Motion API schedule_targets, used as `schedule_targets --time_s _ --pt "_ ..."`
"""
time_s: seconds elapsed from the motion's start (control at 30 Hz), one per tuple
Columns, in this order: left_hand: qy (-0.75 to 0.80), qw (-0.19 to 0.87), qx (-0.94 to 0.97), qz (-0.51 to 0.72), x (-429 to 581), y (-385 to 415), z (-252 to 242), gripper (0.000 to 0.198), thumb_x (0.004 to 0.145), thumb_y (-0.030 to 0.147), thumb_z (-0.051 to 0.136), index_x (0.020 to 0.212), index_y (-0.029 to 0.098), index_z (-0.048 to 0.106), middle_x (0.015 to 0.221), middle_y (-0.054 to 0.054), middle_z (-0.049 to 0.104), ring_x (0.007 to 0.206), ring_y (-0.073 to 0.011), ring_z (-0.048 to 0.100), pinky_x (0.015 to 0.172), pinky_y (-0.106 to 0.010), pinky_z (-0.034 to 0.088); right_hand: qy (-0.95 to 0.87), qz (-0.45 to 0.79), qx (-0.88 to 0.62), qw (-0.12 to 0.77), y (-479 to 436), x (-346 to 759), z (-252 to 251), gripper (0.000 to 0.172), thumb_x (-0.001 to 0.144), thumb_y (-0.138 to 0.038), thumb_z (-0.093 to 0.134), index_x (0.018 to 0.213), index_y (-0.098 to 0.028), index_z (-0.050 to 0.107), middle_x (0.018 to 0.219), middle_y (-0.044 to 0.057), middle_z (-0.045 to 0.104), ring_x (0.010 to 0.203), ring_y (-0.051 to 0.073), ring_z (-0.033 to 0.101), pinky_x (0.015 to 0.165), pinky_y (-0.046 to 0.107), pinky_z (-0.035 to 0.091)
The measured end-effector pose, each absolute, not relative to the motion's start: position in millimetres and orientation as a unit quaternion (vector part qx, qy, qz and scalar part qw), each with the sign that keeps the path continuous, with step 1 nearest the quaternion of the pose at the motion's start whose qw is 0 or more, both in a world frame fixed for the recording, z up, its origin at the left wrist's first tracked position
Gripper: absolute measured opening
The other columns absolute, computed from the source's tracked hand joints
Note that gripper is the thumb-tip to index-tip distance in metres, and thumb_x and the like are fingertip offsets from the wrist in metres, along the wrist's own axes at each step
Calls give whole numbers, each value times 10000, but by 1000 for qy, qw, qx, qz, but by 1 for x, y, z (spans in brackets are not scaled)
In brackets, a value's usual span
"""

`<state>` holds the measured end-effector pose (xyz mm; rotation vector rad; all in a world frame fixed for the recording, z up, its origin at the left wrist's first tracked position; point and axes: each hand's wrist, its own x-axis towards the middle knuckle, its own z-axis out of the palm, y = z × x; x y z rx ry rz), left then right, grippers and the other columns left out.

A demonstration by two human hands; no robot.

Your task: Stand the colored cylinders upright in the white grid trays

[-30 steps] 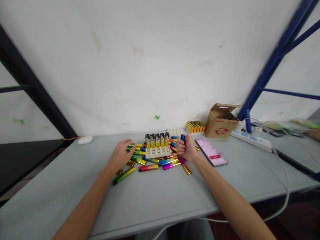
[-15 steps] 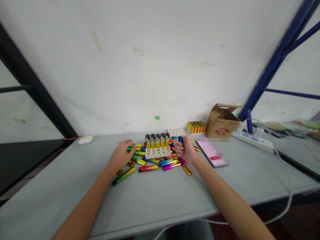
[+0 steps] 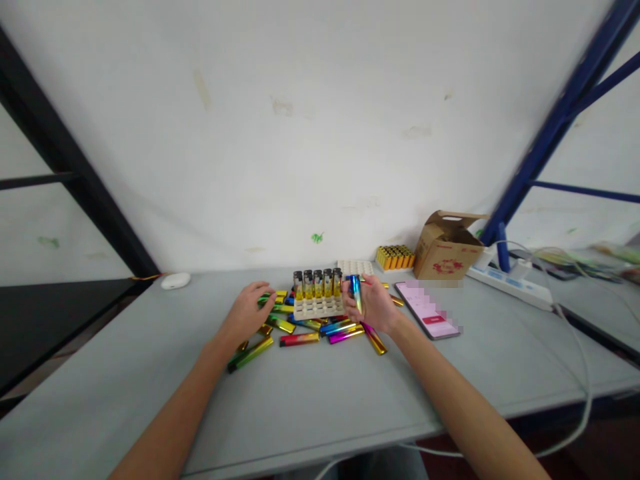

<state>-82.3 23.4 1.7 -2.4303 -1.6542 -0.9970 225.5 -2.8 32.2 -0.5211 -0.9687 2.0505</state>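
Note:
My right hand holds a shiny blue-to-silver lighter case upright between thumb and fingers, just right of a cream tray with holes. In the tray's back part stand several yellow lighters with black tops. My left hand lies left of the tray, its fingers apart and curved over green-and-gold lighters; I see no grip on them. Around the tray lie several more metallic lighters, among them a red one, a purple one and a green one.
Behind are a second cream tray, a block of yellow-orange cylinders and an open cardboard box. A phone lies to the right, near a power strip with cables. A white oval case sits far left.
My right hand has turned and loosened from a fist, so the blue lighter case shows along its length. The left hand has stayed nearly in place. The view has shifted slightly.

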Motion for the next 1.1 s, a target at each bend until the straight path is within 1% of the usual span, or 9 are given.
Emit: schedule_targets --time_s 0.13,0.23,0.3,0.43,0.6,0.73,0.83,0.97,1.1 --pt "-536 17 -781 -321 -80 22 2 406 899 458 398 911 179 692 1091 -123 651 1029 -262 607 986 -428 460 -382 806 -205 404 -6 226 33 222 783 -385 607 893 -205 538 666 -28 533 527 100 485 478 191 362" --pt "-534 4 -785 -314 -76 20 3 414 904 456 395 932 170 694 1105 -127 647 1044 -261 599 989 -428 456 -378 780 -225 446 -7 223 33 240 808 -407 632 914 -205 557 743 -17 569 627 110 540 571 213 423" --pt "-529 -5 -789 -313 -72 17 4 422 910 464 395 950 168 693 1109 -126 646 1051 -260 594 992 -434 451 -386 757 -234 473 -6 222 33 267 802 -422 648 936 -202 578 797 -6 589 671 120 555 591 231 437" --pt "-519 -13 -795 -314 -66 12 6 421 920 480 394 967 183 689 1115 -109 650 1066 -252 586 1011 -438 436 -404 735 -225 496 -4 223 33 297 791 -409 663 1001 -208 607 850 3 609 712 132 569 612 249 449" --pt "-520 -26 -797 -308 -64 10 9 431 924 479 391 975 173 689 1129 -114 651 1081 -255 583 1018 -439 431 -397 763 -207 466 -5 226 34 291 808 -368 630 1051 -209 619 863 7 612 697 132 565 575 244 447" --pt "-513 -26 -801 -307 -60 8 10 419 924 483 392 985 185 681 1125 -106 651 1081 -252 583 1013 -438 437 -375 765 -236 467 -5 226 36 290 827 -359 595 1069 -201 627 811 1 609 624 110 539 539 216 439" --pt "-507 -27 -807 -301 -55 4 9 447 909 506 416 1095 167 640 1167 -118 630 1114 -261 565 1023 -445 428 -357 743 -274 496 -5 224 36 266 820 -350 608 1044 -209 630 747 -12 602 599 98 535 525 192 430" --pt "-508 -20 -815 -280 -49 -1 5 602 867 552 481 1288 124 512 1299 -164 552 1207 -293 507 1054 -464 395 -412 663 -299 549 -2 222 36 239 779 -414 658 890 -204 646 743 4 627 651 127 564 616 239 478" --pt "-484 -13 -831 -272 -48 0 1 661 834 561 537 1337 137 473 1358 -168 513 1250 -305 477 1073 -465 373 -542 482 -353 591 0 224 34 254 778 -426 673 907 -208 695 923 45 670 912 193 596 813 299 478"
